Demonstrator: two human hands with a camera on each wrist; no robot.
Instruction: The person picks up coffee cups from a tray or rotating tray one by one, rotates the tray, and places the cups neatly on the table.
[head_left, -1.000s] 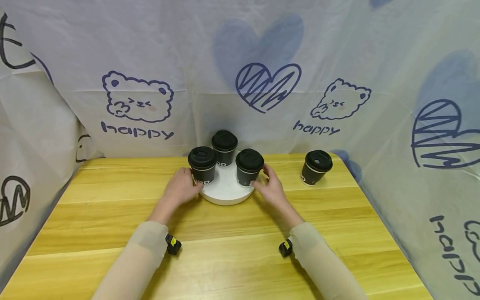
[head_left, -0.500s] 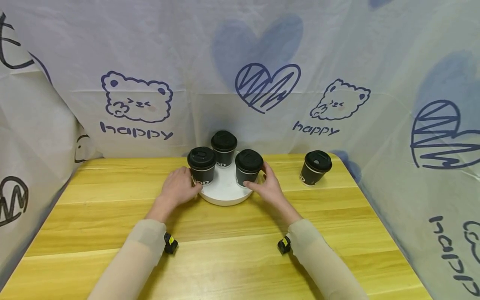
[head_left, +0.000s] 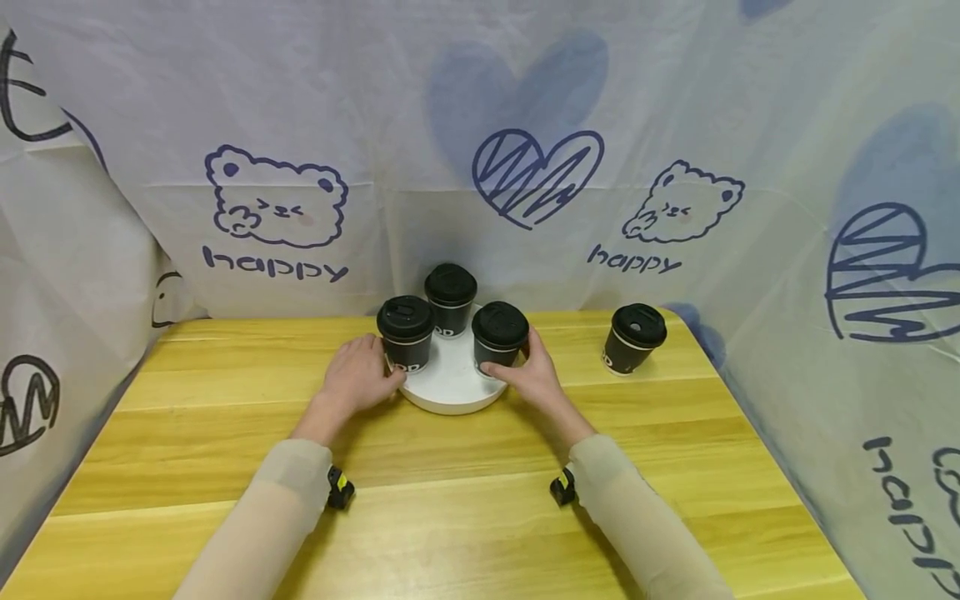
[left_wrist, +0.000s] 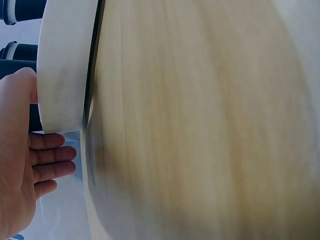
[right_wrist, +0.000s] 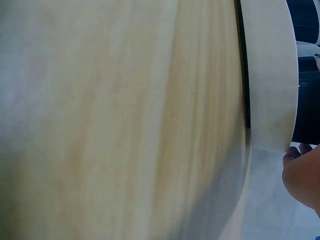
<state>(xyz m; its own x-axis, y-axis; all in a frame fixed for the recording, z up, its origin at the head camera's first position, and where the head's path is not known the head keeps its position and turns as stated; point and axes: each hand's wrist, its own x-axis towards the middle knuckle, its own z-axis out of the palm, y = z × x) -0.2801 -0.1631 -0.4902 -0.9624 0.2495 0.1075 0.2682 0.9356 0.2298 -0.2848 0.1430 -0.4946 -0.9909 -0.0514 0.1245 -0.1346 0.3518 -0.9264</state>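
Three black lidded paper coffee cups stand upright on a round white turntable [head_left: 450,397]: a left cup [head_left: 406,325], a rear cup [head_left: 451,290] and a right cup [head_left: 501,327]. My right hand [head_left: 538,379] grips the right cup, its thumb across the front and its fingers round the far side, mostly hidden. At the turntable's left edge is my left hand [head_left: 356,375], beside the left cup. In the left wrist view its thumb lies at the rim near a cup, while the other fingers extend fairly straight beside the disc's side wall [left_wrist: 65,75].
A fourth lidded cup [head_left: 634,335] stands alone on the wooden table [head_left: 465,517], toward the back right. A white cloth [head_left: 420,100] with bear and heart drawings hangs behind the table and along both sides.
My right thumb has moved left across the front of the right cup, and that hand has come in closer round it. The left hand and the cups show hardly any movement.
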